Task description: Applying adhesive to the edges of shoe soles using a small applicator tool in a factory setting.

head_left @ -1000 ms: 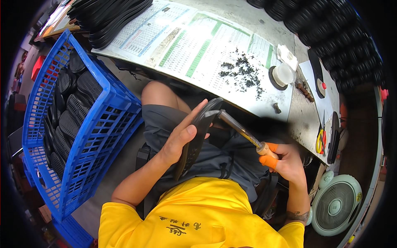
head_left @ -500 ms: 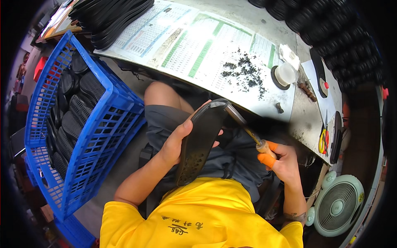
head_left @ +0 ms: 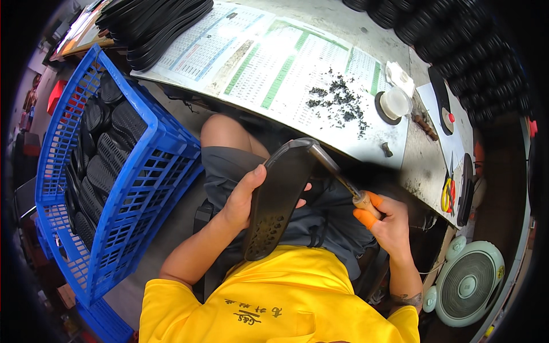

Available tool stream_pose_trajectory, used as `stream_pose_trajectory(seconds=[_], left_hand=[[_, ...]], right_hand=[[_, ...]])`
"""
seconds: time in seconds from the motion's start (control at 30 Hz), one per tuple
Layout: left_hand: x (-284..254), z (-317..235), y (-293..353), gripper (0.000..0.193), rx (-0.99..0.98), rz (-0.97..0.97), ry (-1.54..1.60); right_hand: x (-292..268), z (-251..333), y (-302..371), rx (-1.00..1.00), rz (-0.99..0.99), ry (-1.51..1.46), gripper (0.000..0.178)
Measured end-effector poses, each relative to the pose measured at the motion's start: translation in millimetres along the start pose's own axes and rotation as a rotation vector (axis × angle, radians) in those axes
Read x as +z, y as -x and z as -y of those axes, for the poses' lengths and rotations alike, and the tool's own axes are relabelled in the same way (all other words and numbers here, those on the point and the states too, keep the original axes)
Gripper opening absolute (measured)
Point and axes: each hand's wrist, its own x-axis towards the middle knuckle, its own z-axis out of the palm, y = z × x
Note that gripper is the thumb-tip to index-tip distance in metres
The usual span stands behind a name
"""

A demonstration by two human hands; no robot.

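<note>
My left hand (head_left: 243,197) is wrapped round a black shoe sole (head_left: 280,197), fingertips showing at its far side. The sole stands tilted above my lap, its rounded end toward the table and its end with small holes near my shirt. In my right hand (head_left: 392,224) is a tool with a short wooden handle (head_left: 366,203) and a long metal shaft (head_left: 338,173). Orange covers sit on that hand's thumb and forefinger. The shaft's far end meets the rim of the sole's rounded end; I cannot make out the tip's shape.
A blue crate (head_left: 146,137) full of black soles stands at left. On the table (head_left: 420,171) lie printed sheets (head_left: 251,74), black scraps (head_left: 343,100), a white round container (head_left: 394,103) and scissors (head_left: 446,194). More soles (head_left: 151,28) are piled behind. A fan (head_left: 469,283) stands right.
The tool's shaft and handle have shifted very slightly, with the shaft still against the sole's rim. The sole has tilted a little. Both hands keep their holds.
</note>
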Motion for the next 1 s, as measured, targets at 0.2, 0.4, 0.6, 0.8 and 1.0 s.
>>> stream_pose_trajectory(seconds=[0.2, 0.4, 0.6, 0.8, 1.0], left_hand=[[-1, 1, 0, 0.085, 0.0, 0.002, 0.0], [-2, 2, 1, 0.085, -0.014, 0.043, 0.022], [2, 0, 0, 0.084, -0.02, 0.04, 0.018], [3, 0, 0, 0.085, -0.036, 0.035, 0.029], [2, 1, 1, 0.086, -0.045, 0.022, 0.032]], right_hand=[[-3, 3, 1, 0.063, -0.013, -0.053, 0.04], [-2, 7, 0, -0.077, -0.055, 0.09, 0.041], [-3, 9, -1, -0.128, -0.042, 0.141, 0.04], [-2, 6, 0, -0.122, -0.048, 0.156, 0.04], [-3, 2, 1, -0.093, -0.053, 0.156, 0.041]])
